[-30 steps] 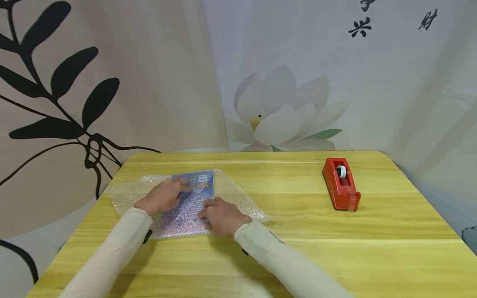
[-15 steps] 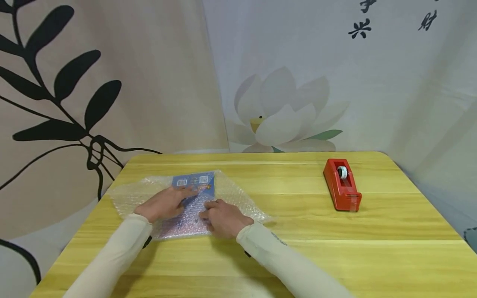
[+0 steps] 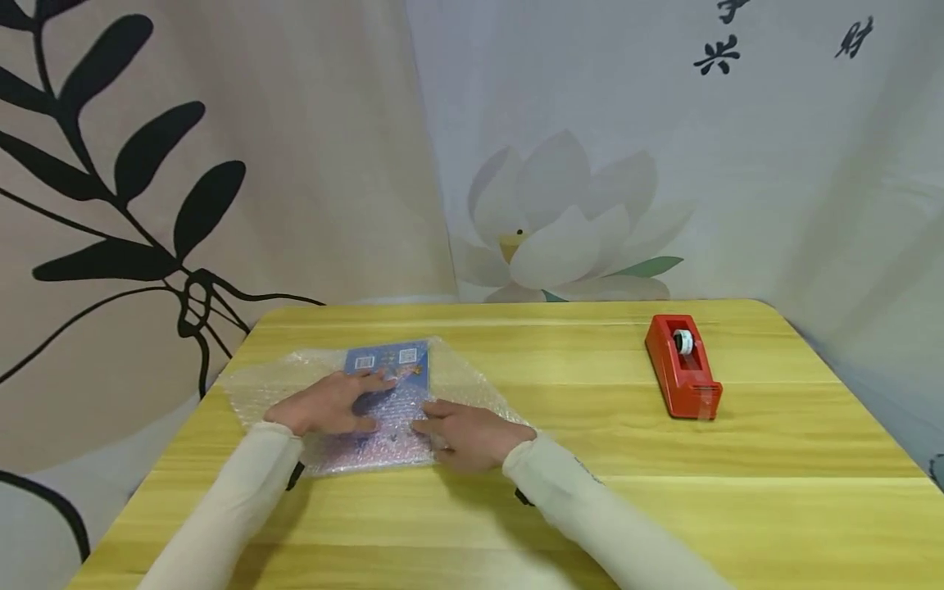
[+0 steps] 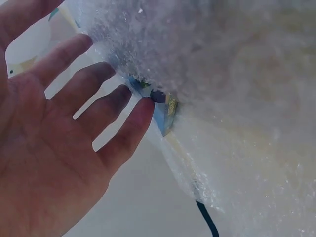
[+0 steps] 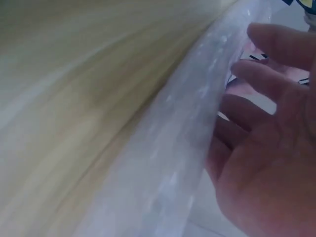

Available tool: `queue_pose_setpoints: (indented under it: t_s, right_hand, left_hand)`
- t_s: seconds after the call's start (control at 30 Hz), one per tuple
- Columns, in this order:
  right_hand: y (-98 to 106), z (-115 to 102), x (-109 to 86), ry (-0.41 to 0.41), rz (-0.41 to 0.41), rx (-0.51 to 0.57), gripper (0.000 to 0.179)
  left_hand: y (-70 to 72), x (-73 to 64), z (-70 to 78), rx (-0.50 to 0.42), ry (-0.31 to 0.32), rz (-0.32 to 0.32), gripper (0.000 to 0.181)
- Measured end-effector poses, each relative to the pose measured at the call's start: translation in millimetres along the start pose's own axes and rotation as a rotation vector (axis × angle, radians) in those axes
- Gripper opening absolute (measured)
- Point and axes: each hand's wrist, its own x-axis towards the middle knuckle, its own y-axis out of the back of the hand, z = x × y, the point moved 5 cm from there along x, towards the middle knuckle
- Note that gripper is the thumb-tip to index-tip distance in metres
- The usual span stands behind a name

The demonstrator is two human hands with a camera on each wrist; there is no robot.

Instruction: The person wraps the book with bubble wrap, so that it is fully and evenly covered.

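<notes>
Book [image 3: 387, 359], long axis front-to-back, lay partly under bubble wrap [image 3: 472, 381]; left hand [image 3: 328, 406] atop, right hand [image 3: 478, 434] at its right edge; both hands' fingers relaxed, gripping nothing.

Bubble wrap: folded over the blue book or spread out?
Partly folded: the bubble wrap covers the lower part of the blue book, whose top looks bare; the wrap's sides lie spread.

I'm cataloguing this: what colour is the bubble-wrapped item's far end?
Blue, with two whitish patterned squares; the item's far end shows best in the head view.
</notes>
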Motion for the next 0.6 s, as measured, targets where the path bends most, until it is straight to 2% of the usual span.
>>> queue_pose_setpoints:
  t_s: [0.13, 0.3, 0.43, 0.6]
  right_hand:
    - [-1.9, 3.9, -31.0, 0.026, 0.003, -0.025, 0.05]
    - [2.6, 17.9, -64.4, 0.023, 0.025, 0.063, 0.044]
    - [6.6, 36.3, -78.4, 0.032, 0.096, 0.142, 0.04]
    - [2.8, 54.7, -86.7, 0.034, 0.172, 0.211, 0.035]
  left_hand:
    - [-3.3, -1.0, 1.3, -0.023, 0.03, -0.009, 0.068]
    - [-3.5, -1.7, 2.8, -0.038, 0.037, -0.015, 0.068]
    - [-1.2, -0.8, 3.1, -0.02, 0.025, -0.006, 0.068]
    - [-0.2, 0.3, 2.6, -0.015, 0.02, -0.004, 0.068]
